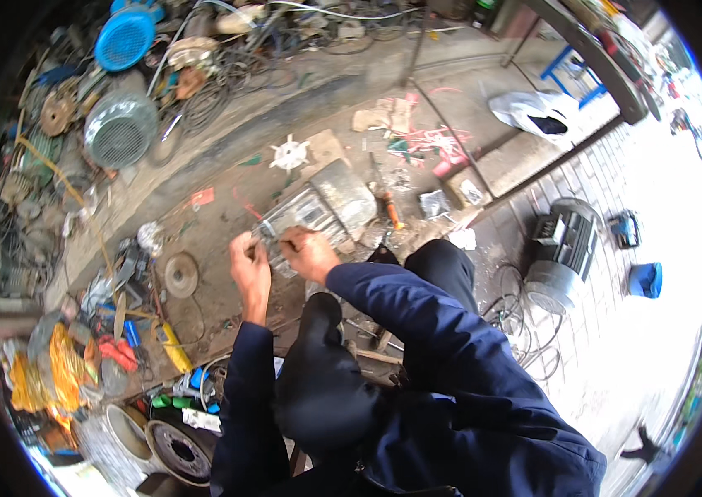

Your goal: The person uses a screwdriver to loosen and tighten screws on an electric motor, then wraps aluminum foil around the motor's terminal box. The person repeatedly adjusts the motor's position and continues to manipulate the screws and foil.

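At mid-floor, right before your knees, sits the grey electric motor (pixel 322 211), its ribbed housing lying on its side on the stained concrete floor (pixel 227 211), one end face turned toward you. That end is where both your hands work.

Step in hand, by my reading: you're at the near end face of the motor, picking at something small there, a fastener or a wire end perhaps; too small and blurred to tell which.

Your left hand (pixel 250 267) is against the near left edge of the housing, fingers curled and close together, seemingly pinched on a small part at the rim. Whether it really clamps anything, I cannot tell. Your right hand (pixel 310 253) lies on the end face just beside the left, fingers bent down onto the metal, touching it; its grip looks near closed, but what it holds, if anything, is hidden under the knuckles.

Next move, as a judgement: it calls for a steady housing and fine fingertip work, since the round body could roll on the uneven floor.

Outward from there:
- white plastic fan (pixel 289 153) lies beyond the motor, apart from it
- screwdriver with orange handle (pixel 390 209) just right of the motor
- rusty disc (pixel 180 274) to your left
- black motor (pixel 562 248) well off toward the floor's right edge
- blue fan cover (pixel 125 37) at the far left corner, amid cables
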The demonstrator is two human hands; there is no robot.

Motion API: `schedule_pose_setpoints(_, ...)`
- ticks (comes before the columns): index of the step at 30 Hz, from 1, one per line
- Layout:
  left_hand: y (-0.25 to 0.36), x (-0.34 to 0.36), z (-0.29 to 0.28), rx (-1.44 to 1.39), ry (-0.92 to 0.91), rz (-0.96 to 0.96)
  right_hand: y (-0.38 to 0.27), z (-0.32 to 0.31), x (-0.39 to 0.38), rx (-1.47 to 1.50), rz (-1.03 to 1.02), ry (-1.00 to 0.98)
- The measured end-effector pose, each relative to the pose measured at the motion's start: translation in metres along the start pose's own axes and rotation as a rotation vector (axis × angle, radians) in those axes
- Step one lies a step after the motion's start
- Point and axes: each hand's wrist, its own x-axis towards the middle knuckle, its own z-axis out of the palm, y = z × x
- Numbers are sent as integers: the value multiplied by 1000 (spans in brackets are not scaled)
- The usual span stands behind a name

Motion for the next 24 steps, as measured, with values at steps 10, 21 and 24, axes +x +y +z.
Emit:
schedule_pose_setpoints(10, 23, -16, 12, 260, -184, 251, -16, -21, 7, -222, -84, -265)
schedule_pose_setpoints(21, 9, -12, 5, 211, -287, 367, 102, -251, 73, -748, 416, -464)
schedule_pose_setpoints(24, 11, -12, 7, 277, -292, 402, 160, -318, 57, -889, 598, -365)
